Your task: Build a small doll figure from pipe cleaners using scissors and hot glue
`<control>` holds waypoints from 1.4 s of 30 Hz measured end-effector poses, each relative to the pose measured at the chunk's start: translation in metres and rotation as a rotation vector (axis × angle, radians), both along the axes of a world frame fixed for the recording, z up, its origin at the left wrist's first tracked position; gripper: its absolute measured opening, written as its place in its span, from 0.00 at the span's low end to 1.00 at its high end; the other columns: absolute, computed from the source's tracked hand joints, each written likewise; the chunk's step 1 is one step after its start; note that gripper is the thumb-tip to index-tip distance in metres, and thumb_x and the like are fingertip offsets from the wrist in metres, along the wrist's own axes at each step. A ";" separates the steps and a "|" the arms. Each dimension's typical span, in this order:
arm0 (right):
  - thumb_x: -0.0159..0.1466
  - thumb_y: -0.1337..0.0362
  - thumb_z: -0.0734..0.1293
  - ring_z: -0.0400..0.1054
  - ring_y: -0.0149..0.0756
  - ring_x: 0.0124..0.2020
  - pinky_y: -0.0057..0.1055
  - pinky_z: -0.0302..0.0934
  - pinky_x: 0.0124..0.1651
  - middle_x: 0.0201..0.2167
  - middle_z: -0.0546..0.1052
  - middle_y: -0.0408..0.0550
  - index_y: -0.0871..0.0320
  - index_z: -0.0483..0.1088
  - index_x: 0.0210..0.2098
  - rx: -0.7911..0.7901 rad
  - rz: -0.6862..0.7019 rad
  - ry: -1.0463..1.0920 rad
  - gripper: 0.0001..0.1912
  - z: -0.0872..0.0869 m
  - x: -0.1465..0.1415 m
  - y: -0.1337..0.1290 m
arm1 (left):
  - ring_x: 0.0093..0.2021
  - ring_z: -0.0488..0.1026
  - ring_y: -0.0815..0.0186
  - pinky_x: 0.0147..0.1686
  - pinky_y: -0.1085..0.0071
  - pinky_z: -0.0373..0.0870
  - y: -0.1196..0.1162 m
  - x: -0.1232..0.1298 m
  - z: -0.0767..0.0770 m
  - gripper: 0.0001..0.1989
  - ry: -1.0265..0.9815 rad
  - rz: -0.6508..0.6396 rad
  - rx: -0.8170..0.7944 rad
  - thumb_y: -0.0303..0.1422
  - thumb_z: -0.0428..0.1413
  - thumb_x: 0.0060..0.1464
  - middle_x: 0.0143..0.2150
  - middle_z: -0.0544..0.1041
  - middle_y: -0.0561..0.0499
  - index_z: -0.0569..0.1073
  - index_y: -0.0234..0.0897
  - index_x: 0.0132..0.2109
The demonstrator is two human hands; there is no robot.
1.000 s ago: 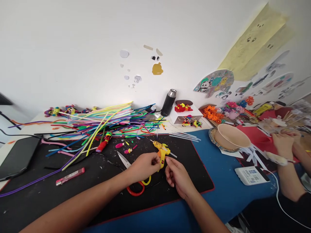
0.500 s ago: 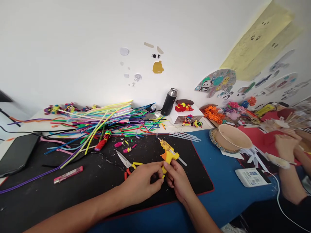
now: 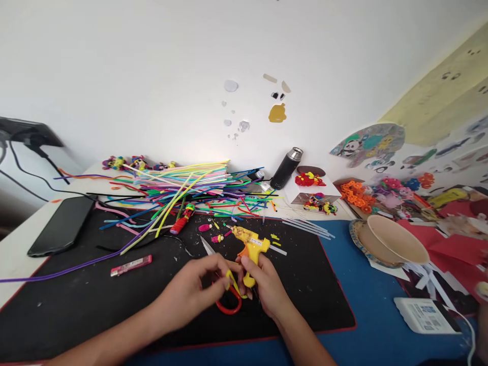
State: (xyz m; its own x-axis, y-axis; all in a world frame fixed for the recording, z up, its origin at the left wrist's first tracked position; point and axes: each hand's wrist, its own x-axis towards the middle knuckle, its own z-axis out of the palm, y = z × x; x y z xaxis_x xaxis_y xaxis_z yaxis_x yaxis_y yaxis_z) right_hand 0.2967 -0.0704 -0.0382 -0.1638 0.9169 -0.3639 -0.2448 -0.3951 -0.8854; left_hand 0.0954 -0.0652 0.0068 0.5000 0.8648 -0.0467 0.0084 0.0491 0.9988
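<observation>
My right hand (image 3: 269,284) is closed around the handle of a yellow hot glue gun (image 3: 255,247). Its nozzle points up and to the left, and a clear glue stick (image 3: 278,250) pokes out behind. Beside it, the thumb and fingers of my left hand (image 3: 196,287) come together at a small yellow bit; whether this is a separate piece or part of the scissors' yellow handle I cannot make out. Scissors (image 3: 230,305) with red and yellow handles lie beneath, partly hidden. Small pink wrapped pieces (image 3: 217,238) rest beyond the nozzle, and short yellow pieces (image 3: 275,239) right of the gun.
A pile of pipe cleaners (image 3: 190,183) spreads behind the black mat (image 3: 152,310). At left are a phone (image 3: 61,226) and a pink case (image 3: 131,265). Glue sticks (image 3: 308,227), a leaning black flask (image 3: 285,169) and a bowl (image 3: 396,240) stand or lie rightward.
The view has turned left. The glue gun has shifted left over the mat, uncovering the short yellow pieces. My left hand has drawn away from the gun's handle, over the scissors.
</observation>
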 end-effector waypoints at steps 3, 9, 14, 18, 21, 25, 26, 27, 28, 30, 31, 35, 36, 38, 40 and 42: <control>0.60 0.41 0.77 0.67 0.29 0.16 0.21 0.52 0.14 0.23 0.74 0.40 0.60 0.74 0.41 0.047 -0.007 0.030 0.28 0.009 -0.015 0.016 | 0.29 0.79 0.63 0.28 0.70 0.73 0.029 -0.022 -0.006 0.15 -0.162 0.184 -0.199 0.44 0.65 0.59 0.39 0.85 0.45 0.72 0.39 0.37; 0.61 0.44 0.77 0.67 0.28 0.15 0.21 0.52 0.15 0.24 0.75 0.41 0.60 0.74 0.39 0.151 0.050 0.096 0.25 0.028 -0.046 0.043 | 0.24 0.73 0.72 0.23 0.78 0.66 0.077 -0.040 -0.009 0.16 -0.453 0.477 -0.283 0.35 0.72 0.50 0.31 0.81 0.53 0.73 0.37 0.36; 0.63 0.42 0.76 0.62 0.25 0.14 0.21 0.50 0.15 0.20 0.73 0.40 0.60 0.73 0.36 0.192 0.017 0.167 0.25 0.021 -0.056 0.048 | 0.28 0.75 0.72 0.28 0.78 0.71 0.089 -0.038 -0.013 0.15 -0.521 0.481 -0.294 0.31 0.75 0.48 0.34 0.82 0.50 0.77 0.34 0.37; 0.63 0.39 0.74 0.60 0.25 0.12 0.22 0.50 0.15 0.17 0.72 0.40 0.60 0.74 0.34 0.177 0.028 0.188 0.28 0.007 -0.047 0.045 | 0.28 0.75 0.71 0.28 0.77 0.71 0.091 -0.038 -0.016 0.14 -0.485 0.484 -0.306 0.31 0.75 0.47 0.34 0.83 0.49 0.81 0.33 0.38; 0.64 0.38 0.73 0.61 0.26 0.12 0.23 0.51 0.16 0.17 0.72 0.40 0.60 0.74 0.34 0.173 0.031 0.177 0.28 0.002 -0.039 0.044 | 0.28 0.76 0.71 0.28 0.77 0.73 0.092 -0.038 -0.016 0.14 -0.461 0.491 -0.308 0.33 0.76 0.46 0.34 0.83 0.48 0.83 0.32 0.37; 0.64 0.37 0.72 0.62 0.27 0.12 0.23 0.52 0.15 0.18 0.72 0.41 0.60 0.74 0.35 0.160 0.042 0.158 0.29 0.005 -0.037 0.045 | 0.29 0.78 0.68 0.29 0.76 0.75 0.093 -0.038 -0.015 0.15 -0.424 0.489 -0.310 0.36 0.77 0.45 0.34 0.83 0.47 0.84 0.32 0.35; 0.64 0.37 0.72 0.63 0.27 0.13 0.23 0.53 0.16 0.18 0.73 0.41 0.60 0.74 0.35 0.157 0.053 0.155 0.29 0.006 -0.038 0.044 | 0.29 0.79 0.68 0.29 0.75 0.76 0.092 -0.038 -0.015 0.15 -0.411 0.490 -0.310 0.37 0.77 0.45 0.34 0.84 0.47 0.83 0.33 0.35; 0.63 0.36 0.73 0.63 0.28 0.13 0.24 0.54 0.16 0.19 0.74 0.42 0.60 0.75 0.35 0.155 0.065 0.149 0.29 0.006 -0.039 0.044 | 0.30 0.80 0.67 0.30 0.75 0.77 0.092 -0.038 -0.015 0.15 -0.397 0.490 -0.308 0.37 0.77 0.45 0.34 0.84 0.47 0.83 0.33 0.34; 0.63 0.36 0.73 0.63 0.28 0.13 0.24 0.54 0.16 0.19 0.74 0.42 0.60 0.75 0.35 0.156 0.078 0.142 0.30 0.007 -0.039 0.044 | 0.31 0.80 0.66 0.30 0.75 0.77 0.092 -0.038 -0.015 0.15 -0.384 0.489 -0.303 0.37 0.77 0.45 0.35 0.84 0.47 0.83 0.33 0.34; 0.63 0.35 0.72 0.64 0.28 0.13 0.24 0.54 0.17 0.19 0.75 0.43 0.60 0.75 0.35 0.168 0.102 0.125 0.30 0.009 -0.041 0.042 | 0.32 0.81 0.65 0.31 0.74 0.77 0.091 -0.038 -0.015 0.14 -0.366 0.485 -0.290 0.37 0.76 0.46 0.35 0.84 0.47 0.82 0.34 0.33; 0.63 0.36 0.72 0.64 0.28 0.13 0.24 0.55 0.17 0.20 0.76 0.44 0.60 0.76 0.35 0.180 0.114 0.121 0.30 0.010 -0.041 0.042 | 0.32 0.81 0.65 0.31 0.74 0.77 0.091 -0.037 -0.015 0.14 -0.363 0.483 -0.285 0.37 0.76 0.46 0.34 0.84 0.47 0.82 0.34 0.33; 0.65 0.36 0.72 0.65 0.29 0.14 0.25 0.57 0.19 0.21 0.77 0.44 0.60 0.78 0.42 0.231 0.143 0.117 0.30 0.014 -0.042 0.040 | 0.30 0.80 0.66 0.29 0.75 0.75 0.090 -0.036 -0.015 0.16 -0.360 0.487 -0.278 0.37 0.77 0.43 0.29 0.82 0.49 0.81 0.34 0.33; 0.65 0.37 0.71 0.65 0.29 0.14 0.26 0.57 0.20 0.21 0.77 0.43 0.60 0.78 0.43 0.236 0.145 0.116 0.30 0.014 -0.042 0.040 | 0.30 0.80 0.66 0.29 0.75 0.74 0.089 -0.036 -0.014 0.17 -0.353 0.482 -0.278 0.38 0.78 0.43 0.29 0.82 0.49 0.82 0.33 0.33; 0.65 0.37 0.71 0.65 0.29 0.14 0.26 0.57 0.20 0.21 0.76 0.43 0.61 0.77 0.45 0.243 0.140 0.111 0.30 0.014 -0.042 0.039 | 0.29 0.79 0.66 0.29 0.76 0.74 0.088 -0.035 -0.013 0.17 -0.338 0.465 -0.275 0.39 0.78 0.43 0.28 0.82 0.49 0.82 0.33 0.33; 0.65 0.38 0.72 0.64 0.28 0.14 0.25 0.56 0.20 0.20 0.75 0.42 0.61 0.77 0.46 0.241 0.124 0.103 0.30 0.014 -0.042 0.039 | 0.29 0.78 0.67 0.28 0.76 0.73 0.088 -0.035 -0.012 0.18 -0.334 0.455 -0.267 0.39 0.78 0.42 0.27 0.81 0.50 0.81 0.34 0.32; 0.64 0.37 0.72 0.63 0.28 0.14 0.25 0.56 0.20 0.19 0.74 0.41 0.60 0.78 0.46 0.233 0.105 0.090 0.30 0.015 -0.043 0.038 | 0.28 0.77 0.67 0.28 0.76 0.73 0.087 -0.034 -0.011 0.18 -0.334 0.456 -0.259 0.39 0.78 0.42 0.27 0.81 0.50 0.81 0.34 0.32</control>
State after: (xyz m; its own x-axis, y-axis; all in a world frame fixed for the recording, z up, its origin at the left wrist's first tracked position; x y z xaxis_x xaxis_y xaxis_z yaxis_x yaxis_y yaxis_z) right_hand 0.2536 -0.0322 -0.0235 -0.2843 0.9506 -0.1245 -0.2952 -0.2103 -0.9320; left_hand 0.0609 0.0219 -0.0042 0.1064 0.9762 -0.1888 -0.3818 0.2154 0.8988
